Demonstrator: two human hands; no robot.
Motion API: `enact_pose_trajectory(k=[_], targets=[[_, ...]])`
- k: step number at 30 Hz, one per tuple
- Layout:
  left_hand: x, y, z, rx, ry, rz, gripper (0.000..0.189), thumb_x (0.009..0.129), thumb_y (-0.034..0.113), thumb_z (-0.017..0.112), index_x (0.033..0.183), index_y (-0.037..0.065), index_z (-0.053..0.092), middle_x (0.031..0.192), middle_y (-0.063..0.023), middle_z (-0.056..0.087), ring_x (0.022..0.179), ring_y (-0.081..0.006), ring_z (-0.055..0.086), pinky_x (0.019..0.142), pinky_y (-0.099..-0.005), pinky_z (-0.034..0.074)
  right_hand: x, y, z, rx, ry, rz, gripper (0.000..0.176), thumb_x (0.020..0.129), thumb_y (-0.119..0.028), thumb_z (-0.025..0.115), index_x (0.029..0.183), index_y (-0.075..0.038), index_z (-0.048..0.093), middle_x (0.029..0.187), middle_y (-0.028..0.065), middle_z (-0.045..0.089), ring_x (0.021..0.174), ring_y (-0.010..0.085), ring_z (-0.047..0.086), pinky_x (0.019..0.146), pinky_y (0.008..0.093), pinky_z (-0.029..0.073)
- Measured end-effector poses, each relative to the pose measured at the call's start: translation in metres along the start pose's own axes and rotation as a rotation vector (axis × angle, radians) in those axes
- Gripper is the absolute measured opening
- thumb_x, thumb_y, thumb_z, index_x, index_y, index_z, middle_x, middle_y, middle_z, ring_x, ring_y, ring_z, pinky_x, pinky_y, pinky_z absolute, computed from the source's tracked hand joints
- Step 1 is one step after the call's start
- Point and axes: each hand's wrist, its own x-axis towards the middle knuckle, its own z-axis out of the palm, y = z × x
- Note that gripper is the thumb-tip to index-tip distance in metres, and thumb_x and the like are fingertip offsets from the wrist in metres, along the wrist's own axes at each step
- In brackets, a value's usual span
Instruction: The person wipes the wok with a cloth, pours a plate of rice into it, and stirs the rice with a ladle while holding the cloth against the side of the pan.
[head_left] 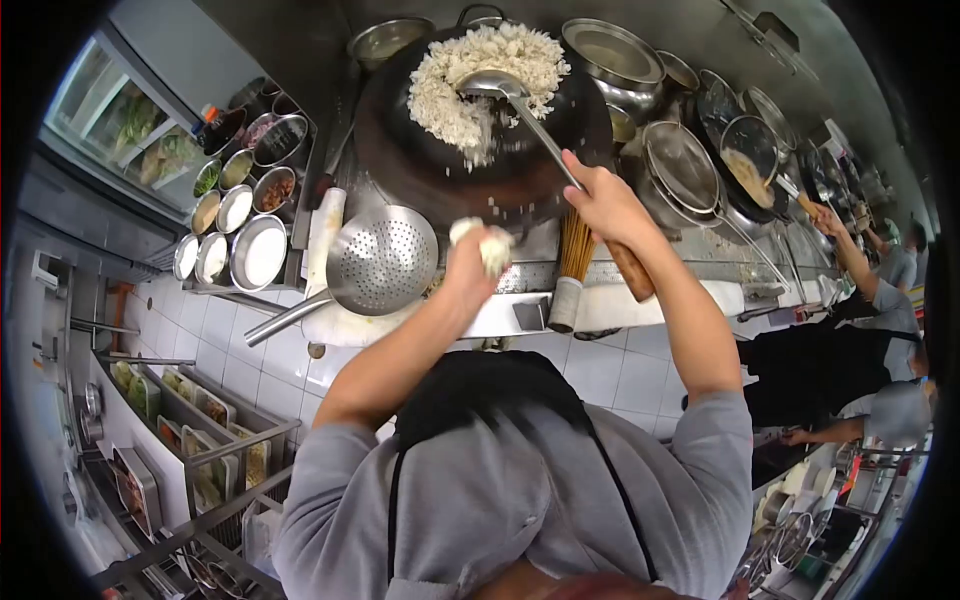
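Head view: black wok (400, 150), rice (500, 60) heaped at its far side. Ladle (540, 133) lies diagonally, bowl far-left in the rice, wooden end near-right. Right hand (605, 205) grips its mid-shaft. Left hand (465, 270) is closed on a white cloth (493, 247) at the wok's near rim.

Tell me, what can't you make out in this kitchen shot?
All head view.
- Handle of the wok: covered by the white cloth gripped in the left hand.
- Part of the ladle shaft: wrapped by the right hand.
- Contents of the seasoning tins at left: too small, lens-warped.
- The co-worker at right: cut off by the dark lens edge.
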Motion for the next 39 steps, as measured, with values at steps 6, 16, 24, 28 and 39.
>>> enact_pose_trajectory(k=[6, 16, 24, 28, 39], targets=[[0.0, 0.06, 0.053, 0.027, 0.106, -0.104, 0.013, 0.089, 0.021, 0.048, 0.087, 0.012, 0.057, 0.072, -0.0053, 0.06, 0.06, -0.0187, 0.059, 0.042, -0.0328, 0.045, -0.063, -0.003, -0.006, 0.093, -0.153, 0.023, 0.056, 0.093, -0.014, 0.055, 0.146, -0.017, 0.038, 0.06, 0.001, 0.045, 0.043, 0.0098, 0.045, 0.04, 0.0273, 0.042], [0.029, 0.03, 0.016, -0.024, 0.035, -0.06, 0.012, 0.084, 0.018, 0.052, 0.089, 0.009, 0.056, 0.074, -0.0075, 0.061, 0.059, -0.0213, 0.059, 0.042, -0.0317, 0.045, 0.014, 0.012, 0.011, -0.196, -0.093, -0.021, 0.052, 0.093, -0.018, 0.054, 0.142, -0.009, 0.04, 0.063, 0.0159, 0.054, 0.048, 0.023, 0.055, 0.055, 0.0395, 0.048], [-0.003, 0.062, 0.04, -0.042, 0.094, -0.075, 0.01, 0.086, 0.021, 0.054, 0.088, 0.013, 0.058, 0.072, -0.0058, 0.062, 0.058, -0.0199, 0.059, 0.04, -0.0328, 0.042, -0.066, -0.005, -0.005, 0.002, -0.168, -0.042, 0.057, 0.091, -0.014, 0.058, 0.145, -0.017, 0.04, 0.06, 0.0061, 0.049, 0.043, 0.013, 0.049, 0.043, 0.0325, 0.044], [0.072, 0.061, 0.025, 0.04, 0.063, -0.077, 0.011, 0.086, 0.021, 0.056, 0.087, 0.011, 0.059, 0.071, -0.0064, 0.063, 0.061, -0.0198, 0.061, 0.041, -0.0313, 0.043, -0.054, -0.002, -0.003, -0.111, -0.04, -0.116, 0.056, 0.089, -0.022, 0.061, 0.141, -0.012, 0.044, 0.071, 0.0252, 0.058, 0.073, 0.042, 0.06, 0.072, 0.0423, 0.047], [0.093, 0.059, 0.01, 0.113, 0.107, -0.048, 0.012, 0.082, 0.018, 0.06, 0.088, 0.008, 0.059, 0.071, -0.0094, 0.063, 0.055, -0.0225, 0.062, 0.037, -0.0328, 0.045, 0.167, 0.013, 0.03, -0.585, 0.162, -0.211, 0.056, 0.091, -0.019, 0.05, 0.145, -0.013, 0.036, 0.092, 0.0263, 0.067, 0.087, 0.0421, 0.066, 0.081, 0.0515, 0.05]])
